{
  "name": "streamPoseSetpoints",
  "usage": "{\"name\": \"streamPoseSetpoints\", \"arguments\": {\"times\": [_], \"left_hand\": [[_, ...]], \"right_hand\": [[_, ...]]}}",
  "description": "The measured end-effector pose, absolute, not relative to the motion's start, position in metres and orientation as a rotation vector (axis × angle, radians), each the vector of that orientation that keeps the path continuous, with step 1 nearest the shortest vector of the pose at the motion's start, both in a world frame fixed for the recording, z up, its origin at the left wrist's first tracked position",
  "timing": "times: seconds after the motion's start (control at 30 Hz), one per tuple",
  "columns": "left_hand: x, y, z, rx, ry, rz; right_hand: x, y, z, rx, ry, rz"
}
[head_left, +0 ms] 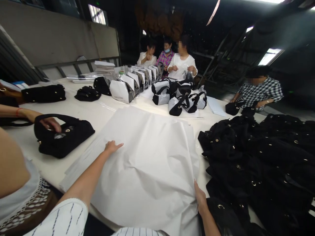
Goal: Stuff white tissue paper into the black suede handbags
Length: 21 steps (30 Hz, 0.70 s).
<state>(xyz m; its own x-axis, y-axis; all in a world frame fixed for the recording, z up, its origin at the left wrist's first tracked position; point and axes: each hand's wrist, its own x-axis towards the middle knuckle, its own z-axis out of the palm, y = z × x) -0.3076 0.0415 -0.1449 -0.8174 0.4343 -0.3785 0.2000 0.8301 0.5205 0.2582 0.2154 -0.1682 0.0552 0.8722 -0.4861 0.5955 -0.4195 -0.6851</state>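
Observation:
Large sheets of white paper (147,170) lie creased on the table in front of me. My left hand (113,147) rests on the left part of the top sheet, with thumb and forefinger stretched out. At the right edge, my right hand (200,198) grips the paper, its fingers partly hidden by the sheet. Creases in the paper run toward that hand. Close beside it, on the right, is a big heap of black handbags (258,157) with gold-coloured metal fittings.
A co-worker's hand (51,124) reaches into a black handbag (71,137) at left. Grey-and-black bags (180,95) and wrapped bags with white cards (123,88) stand farther back. Several people work across the table; one in a checked shirt (263,90) handles black bags.

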Motion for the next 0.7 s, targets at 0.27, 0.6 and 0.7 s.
{"name": "streamPoseSetpoints", "arguments": {"times": [0.27, 0.6, 0.7], "left_hand": [[-0.236, 0.09, -0.146, 0.616, 2.219, 0.899], [-0.041, 0.109, -0.113, 0.898, 1.63, 1.219], [0.018, 0.094, -0.109, 0.917, 1.631, 1.232]], "right_hand": [[0.24, 0.213, -0.153, -1.904, -1.216, 1.732], [0.151, 0.169, -0.098, -1.104, -1.285, 2.328], [0.144, 0.136, -0.1, -0.997, -1.152, 2.472]]}}
